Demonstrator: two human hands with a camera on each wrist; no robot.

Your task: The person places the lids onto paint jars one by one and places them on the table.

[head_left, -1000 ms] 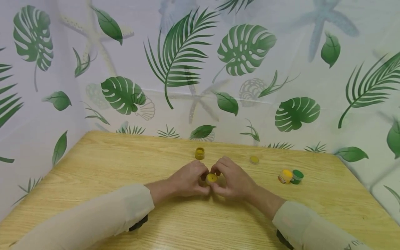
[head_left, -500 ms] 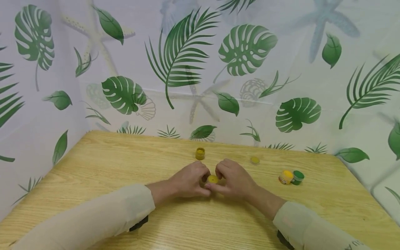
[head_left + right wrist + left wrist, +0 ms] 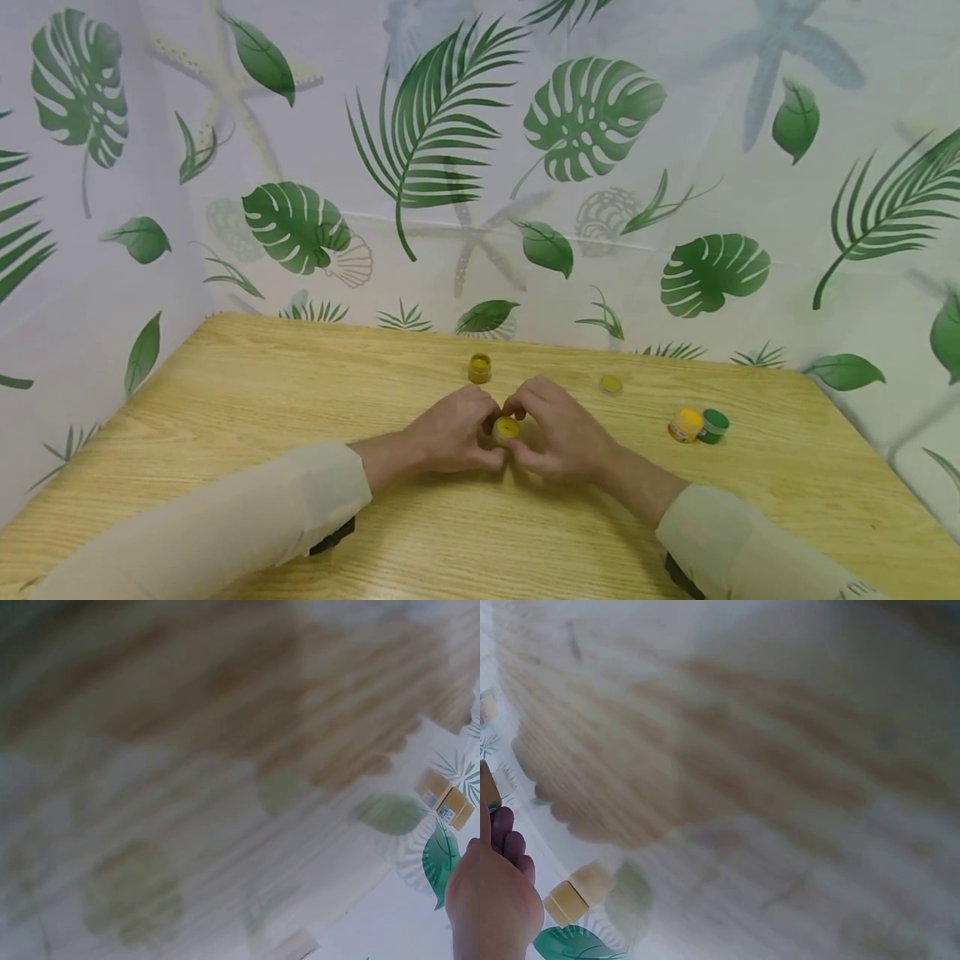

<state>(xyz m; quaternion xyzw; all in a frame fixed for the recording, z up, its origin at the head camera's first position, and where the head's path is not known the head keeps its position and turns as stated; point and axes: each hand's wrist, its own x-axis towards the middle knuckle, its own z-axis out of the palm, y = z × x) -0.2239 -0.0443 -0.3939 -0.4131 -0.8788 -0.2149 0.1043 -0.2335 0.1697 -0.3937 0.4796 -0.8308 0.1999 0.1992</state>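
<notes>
A small paint jar (image 3: pixel 507 427) with a round yellow top sits between both hands, low over the wooden table. My left hand (image 3: pixel 455 429) grips its left side with bent fingers and thumb. From the right, my right hand (image 3: pixel 561 429) pinches it at the rim, its thumb at the near side and its fingers at the far side. Most of the jar's body is hidden by the fingers. In the left wrist view only part of my left hand (image 3: pixel 508 896) shows at the lower left; the right wrist view catches a sliver of my right hand (image 3: pixel 465 900).
Just beyond the hands stands an open-looking jar of dark yellow (image 3: pixel 479 368). A flat yellow disc like a lid (image 3: pixel 611 384) lies to the right. Farther right, an orange-yellow jar (image 3: pixel 686 424) and a green jar (image 3: pixel 713 424) stand together. Leaf-patterned cloth (image 3: pixel 480 275) backs the table.
Half a second ago the right fingers were spread away from the jar's far side; now they are back against it. The jar has shifted slightly left and away. The other jars have stayed put.
</notes>
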